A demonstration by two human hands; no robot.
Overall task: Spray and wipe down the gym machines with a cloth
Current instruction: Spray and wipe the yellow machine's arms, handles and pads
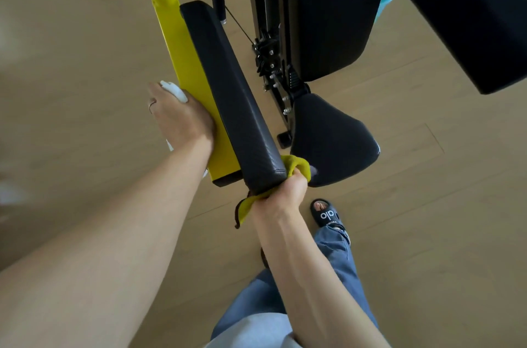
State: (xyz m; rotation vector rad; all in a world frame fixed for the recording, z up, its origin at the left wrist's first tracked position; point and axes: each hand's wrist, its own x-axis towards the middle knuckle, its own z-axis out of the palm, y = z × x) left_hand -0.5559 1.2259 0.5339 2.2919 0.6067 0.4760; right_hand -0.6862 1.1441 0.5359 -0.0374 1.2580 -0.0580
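Even, soft daylight fills the room; no single source shows. The pale wood floor (pixel 427 205) is bright and washed out toward the left edge, where detail smears into blur. Shadows under the machine are faint and diffuse. A dull sheen runs along the long black pad (pixel 228 91), with a small highlight on the seat pad (pixel 336 142) rim. Wide-angle distortion bends lines and stretches the forearms near the borders. The centre is fairly sharp.
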